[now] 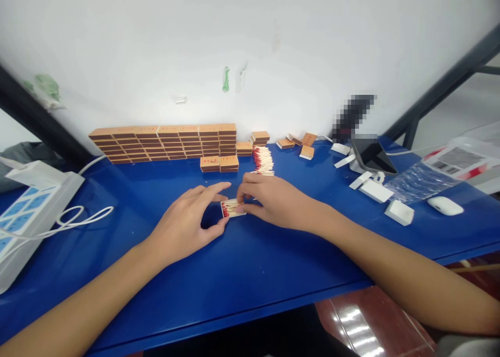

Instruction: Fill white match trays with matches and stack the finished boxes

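Note:
A small white matchbox tray (234, 214) lies on the blue table, filled with red-tipped matches (230, 207). My left hand (183, 222) steadies the tray's left end between the thumb and a finger, its index finger stretched out above. Over the right end of the tray, my right hand (273, 200) has its thumb and fingers pinched at the matches; its fingertips partly hide them. Just behind that hand is a loose pile of matches (263, 160), heads to the left.
A long stacked wall of matchboxes (167, 143) stands against the wall, with two matchboxes (219, 163) before it. Several loose boxes (307, 151) lie at the back right. A power strip (23, 211) with cables is at left; a phone (373, 155) and earbud case (445, 206) are at right.

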A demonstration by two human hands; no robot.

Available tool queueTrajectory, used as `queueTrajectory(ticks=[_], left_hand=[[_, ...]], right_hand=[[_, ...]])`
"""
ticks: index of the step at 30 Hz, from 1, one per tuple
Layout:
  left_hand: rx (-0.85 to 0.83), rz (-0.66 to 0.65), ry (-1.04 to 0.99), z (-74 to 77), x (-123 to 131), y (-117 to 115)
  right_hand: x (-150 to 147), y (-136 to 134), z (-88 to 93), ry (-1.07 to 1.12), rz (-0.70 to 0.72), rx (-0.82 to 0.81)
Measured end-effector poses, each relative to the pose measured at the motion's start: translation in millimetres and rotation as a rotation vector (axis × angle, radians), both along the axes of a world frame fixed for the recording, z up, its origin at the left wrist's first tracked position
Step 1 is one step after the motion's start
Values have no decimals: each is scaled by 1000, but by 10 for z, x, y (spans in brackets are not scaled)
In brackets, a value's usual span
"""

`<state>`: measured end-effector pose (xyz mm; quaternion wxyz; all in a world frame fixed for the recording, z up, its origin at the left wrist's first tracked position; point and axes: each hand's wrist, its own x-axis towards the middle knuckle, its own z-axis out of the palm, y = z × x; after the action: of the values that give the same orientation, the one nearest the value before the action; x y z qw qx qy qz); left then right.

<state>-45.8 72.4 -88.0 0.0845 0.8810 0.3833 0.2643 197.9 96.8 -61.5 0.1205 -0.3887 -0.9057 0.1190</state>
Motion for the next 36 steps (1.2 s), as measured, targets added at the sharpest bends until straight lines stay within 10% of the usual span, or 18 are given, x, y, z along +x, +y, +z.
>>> queueTrajectory(ticks=[25, 36], left_hand=[[-4, 19, -1, 13, -3, -7], [-3, 8, -1, 27, 14, -12]], right_hand=[[448, 236, 136, -115, -58, -213], [346, 204, 155, 244, 1, -209]])
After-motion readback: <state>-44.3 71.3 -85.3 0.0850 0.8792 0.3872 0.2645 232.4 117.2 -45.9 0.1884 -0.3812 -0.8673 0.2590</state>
